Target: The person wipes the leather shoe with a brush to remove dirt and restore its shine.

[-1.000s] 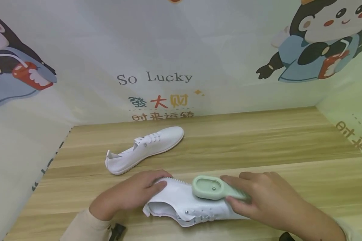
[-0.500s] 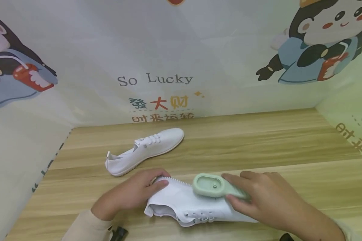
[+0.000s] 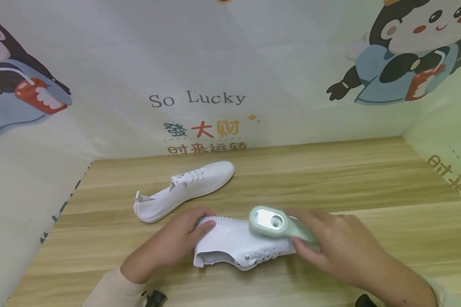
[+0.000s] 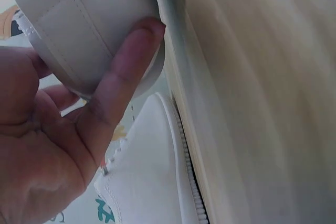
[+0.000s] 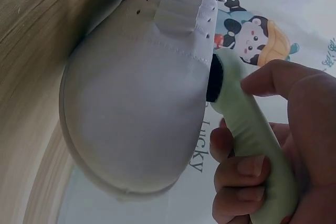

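Note:
A white lace-up shoe [image 3: 230, 236] lies on its side, its opening facing the near edge. My left hand [image 3: 173, 243] grips its heel, thumb on the upper and fingers at the sole edge; in the left wrist view a finger lies along the heel [image 4: 94, 24]. My right hand [image 3: 338, 243] holds a pale green shoe brush [image 3: 270, 219] by its handle. In the right wrist view the brush's dark face [image 5: 215, 77] meets the shoe's side, near the laces. Part of the toe is hidden behind the right hand in the head view.
A second white shoe [image 3: 188, 189] stands upright farther back on the wood-grain tabletop [image 3: 330, 175]. Printed cloth walls [image 3: 284, 64] with cartoon figures rise behind and at both sides. Dark objects [image 3: 155, 297] show near both wrists.
The held shoe has moved away from the near edge and slightly right, with the left hand. The brush has shifted the same way, and its recess now shines bright. The second shoe stays put.

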`<state>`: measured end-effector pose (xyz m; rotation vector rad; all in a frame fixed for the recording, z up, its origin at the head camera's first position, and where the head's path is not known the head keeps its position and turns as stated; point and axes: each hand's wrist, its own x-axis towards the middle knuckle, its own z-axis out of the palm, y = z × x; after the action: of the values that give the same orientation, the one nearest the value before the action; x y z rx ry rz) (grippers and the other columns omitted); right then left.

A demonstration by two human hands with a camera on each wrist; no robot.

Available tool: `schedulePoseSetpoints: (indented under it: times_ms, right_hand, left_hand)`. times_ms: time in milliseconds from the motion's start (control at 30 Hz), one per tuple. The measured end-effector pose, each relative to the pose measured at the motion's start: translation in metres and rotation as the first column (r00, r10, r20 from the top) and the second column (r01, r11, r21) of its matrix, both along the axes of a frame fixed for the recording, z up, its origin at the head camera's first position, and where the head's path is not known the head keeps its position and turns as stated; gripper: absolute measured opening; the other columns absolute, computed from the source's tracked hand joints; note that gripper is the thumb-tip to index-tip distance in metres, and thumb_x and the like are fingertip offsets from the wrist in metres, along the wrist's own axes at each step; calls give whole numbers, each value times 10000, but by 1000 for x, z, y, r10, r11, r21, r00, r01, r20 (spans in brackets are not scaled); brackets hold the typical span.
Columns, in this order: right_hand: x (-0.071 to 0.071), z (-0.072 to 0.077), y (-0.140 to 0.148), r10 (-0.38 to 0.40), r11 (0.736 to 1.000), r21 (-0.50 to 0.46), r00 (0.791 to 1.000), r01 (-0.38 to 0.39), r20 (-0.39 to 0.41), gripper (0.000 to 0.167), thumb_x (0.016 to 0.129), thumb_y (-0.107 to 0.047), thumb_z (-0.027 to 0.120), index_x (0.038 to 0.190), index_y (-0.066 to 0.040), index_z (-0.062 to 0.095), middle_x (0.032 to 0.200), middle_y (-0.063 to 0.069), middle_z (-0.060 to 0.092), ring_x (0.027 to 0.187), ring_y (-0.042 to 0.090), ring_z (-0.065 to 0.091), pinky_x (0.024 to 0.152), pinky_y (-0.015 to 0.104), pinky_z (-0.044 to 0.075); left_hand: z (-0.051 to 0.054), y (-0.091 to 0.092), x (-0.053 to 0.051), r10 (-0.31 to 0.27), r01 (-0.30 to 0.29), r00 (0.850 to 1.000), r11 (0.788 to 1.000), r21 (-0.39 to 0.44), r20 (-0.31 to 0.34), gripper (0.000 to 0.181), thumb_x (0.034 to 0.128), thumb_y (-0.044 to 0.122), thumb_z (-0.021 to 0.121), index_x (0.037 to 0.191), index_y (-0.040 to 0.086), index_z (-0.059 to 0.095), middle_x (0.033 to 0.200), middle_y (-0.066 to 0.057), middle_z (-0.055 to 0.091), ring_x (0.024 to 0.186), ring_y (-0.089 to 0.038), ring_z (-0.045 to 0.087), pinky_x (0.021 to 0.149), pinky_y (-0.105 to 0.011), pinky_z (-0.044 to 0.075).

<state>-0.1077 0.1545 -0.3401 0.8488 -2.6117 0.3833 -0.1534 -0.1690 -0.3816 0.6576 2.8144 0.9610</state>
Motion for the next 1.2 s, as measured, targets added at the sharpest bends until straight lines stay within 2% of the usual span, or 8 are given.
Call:
schedulePoseSetpoints:
  times_ms: [100, 233, 367, 533, 767, 967, 1200]
  right_hand:
    - [-1, 0, 0, 9, 1000, -10, 1000, -9, 0, 477, 761, -297, 699, 1211, -202, 572, 833, -36, 633, 480, -46, 333, 448, 173, 325]
    - [-2, 0, -1, 35, 999, -8, 999, -34, 13, 451, 739, -257, 688, 1172, -206, 572, 896, -67, 611, 472, -72, 298, 444, 153, 299]
    - [-1, -2, -4, 66, 998, 6, 998, -66, 2, 418, 723, -247, 688, 1127, -209, 590, 892, -114, 557, 477, -80, 283, 447, 142, 279]
    - [2, -7, -9, 101, 995, -2, 995, -101, -25, 442, 703, -188, 660, 1141, -208, 603, 910, -115, 535, 506, -66, 291, 458, 128, 273]
    - [4, -12, -15, 187, 982, 26, 979, -186, -82, 488, 793, -237, 699, 1272, -266, 611, 954, -85, 542, 571, -29, 355, 482, 138, 300]
    - [6, -19, -20, 230, 973, 16, 964, -230, -134, 355, 954, -371, 551, 1300, -298, 584, 980, -56, 563, 607, 23, 455, 502, 178, 378]
    - [9, -29, -30, 236, 969, -18, 950, -245, -203, 369, 919, -342, 596, 1286, -301, 598, 975, -47, 574, 614, 57, 506, 530, 211, 439]
  left_hand:
    - [2, 4, 1, 22, -22, 1000, 1000, 4, -8, 128, 970, 283, 542, 1041, 207, 616, 924, 98, 617, 883, -77, 554, 817, -336, 469]
    - [3, 7, 1, 37, -36, 999, 999, 13, -20, 133, 974, 261, 538, 1055, 196, 620, 940, 81, 624, 904, -86, 557, 834, -354, 465]
    - [3, 8, 1, 37, -37, 999, 999, 28, -7, 158, 979, 230, 527, 1098, 185, 620, 983, 58, 631, 936, -93, 559, 860, -373, 461]
    - [0, 6, 2, 28, -29, 999, 1000, 10, 17, 133, 979, 248, 528, 1063, 199, 617, 974, 47, 632, 913, -95, 558, 835, -364, 465]
    - [1, 4, 2, 46, -45, 998, 999, -6, 47, 128, 961, 301, 555, 1058, 261, 629, 999, 94, 636, 942, -85, 561, 872, -374, 454]
    - [2, 1, -1, 48, -48, 998, 999, -8, 36, 183, 942, 358, 574, 1078, 275, 663, 1057, 113, 652, 1040, -85, 574, 936, -390, 443]
    - [2, -4, -4, 13, -15, 999, 999, 30, 44, 241, 925, 375, 595, 1104, 252, 699, 1108, 98, 671, 1131, -111, 567, 976, -395, 432]
